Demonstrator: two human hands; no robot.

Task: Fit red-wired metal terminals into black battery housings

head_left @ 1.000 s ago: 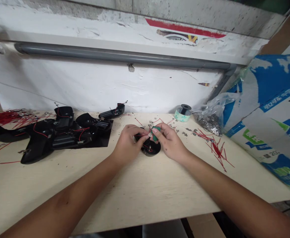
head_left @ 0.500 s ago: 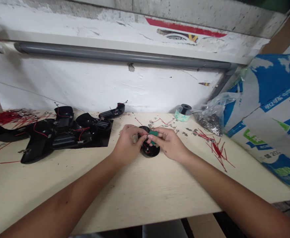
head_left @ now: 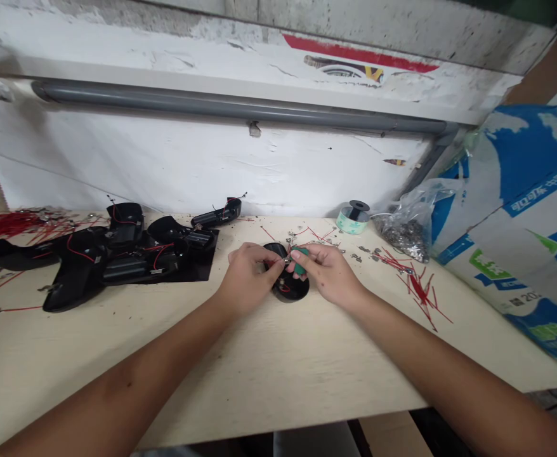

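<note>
Small green block (head_left: 300, 261) held by right hand (head_left: 333, 274) has been turned, exposing small silver metal piece (head_left: 287, 260) pinched by left hand (head_left: 247, 273); realignment is inferred.

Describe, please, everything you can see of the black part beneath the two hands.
The black part lies on the pale tabletop, below the left hand and right hand. It looks like smooth, slightly glossy plastic, with a rounded, hollow end toward the person and red wire inside. Its far end shows beyond the hands, which partly hide its middle. Whether they touch it cannot be told.
</note>
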